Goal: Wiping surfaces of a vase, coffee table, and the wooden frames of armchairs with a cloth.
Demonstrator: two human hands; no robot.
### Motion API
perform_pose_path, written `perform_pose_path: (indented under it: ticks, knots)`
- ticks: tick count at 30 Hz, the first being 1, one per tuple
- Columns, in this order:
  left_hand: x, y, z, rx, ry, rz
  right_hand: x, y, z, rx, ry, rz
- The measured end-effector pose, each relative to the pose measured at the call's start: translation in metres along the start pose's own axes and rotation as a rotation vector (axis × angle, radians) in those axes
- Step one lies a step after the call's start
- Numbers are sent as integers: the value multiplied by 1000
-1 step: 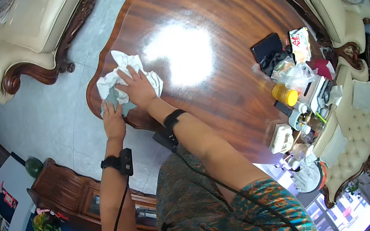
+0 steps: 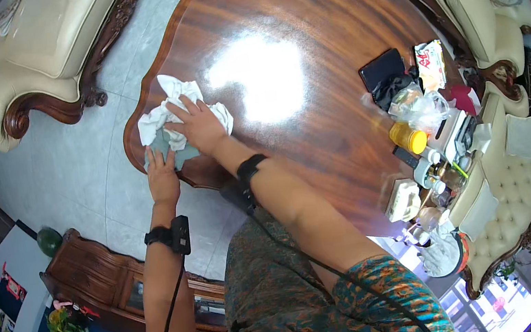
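Fingers (image 2: 191,108) of the right hand (image 2: 207,135) lie spread apart, pressing flat rather than clamped; those of the left hand (image 2: 162,182) are stretched out, slightly apart, their tips at the cloth's lower edge.

The brown wooden tabletop (image 2: 324,184) fills the upper middle of the frame, with a bright glare left of its centre. A cream sofa (image 2: 41,45) stands in the upper left, past a strip of grey floor (image 2: 85,167). The white cloth (image 2: 154,122) is bunched on the tabletop's rounded corner, left of the frame's centre, under the right hand. A grey cloth (image 2: 182,157) shows between the two hands; whether it is a separate piece or a fold of the white one, I cannot tell.

Very little has just changed: the white cloth sits a touch farther left and lower, while both hands keep nearly the same pose on it. That suggests the work remains at this corner. The clear plastic bag (image 2: 429,111) and the yellow jar (image 2: 408,136), at the right of the frame, stay where they were, well apart from the hands.
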State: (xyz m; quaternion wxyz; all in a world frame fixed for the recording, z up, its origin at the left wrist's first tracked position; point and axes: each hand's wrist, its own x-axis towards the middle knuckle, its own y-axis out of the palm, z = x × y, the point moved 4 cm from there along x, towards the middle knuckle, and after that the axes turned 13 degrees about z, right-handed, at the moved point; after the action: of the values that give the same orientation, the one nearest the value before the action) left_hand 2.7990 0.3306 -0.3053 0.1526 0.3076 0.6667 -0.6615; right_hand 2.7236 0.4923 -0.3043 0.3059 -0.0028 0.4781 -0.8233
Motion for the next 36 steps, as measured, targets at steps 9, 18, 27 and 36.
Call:
perform_pose_path:
  ticks: [9, 18, 27, 36]
  knots:
    - [11, -19, -17, -11, 8, -44, -19, -150, -258, -478, 609, -103]
    - [17, -18, -22, 19, 25, -3, -123, -121, -281, -223, 1045, -445]
    - [15, -10, -11, 62, 91, -4, -92, 0, -58, -26, 155, -29]
    - [20, -3, -9, 99, 102, -16, -297, 14, -144, -40, 628, -114]
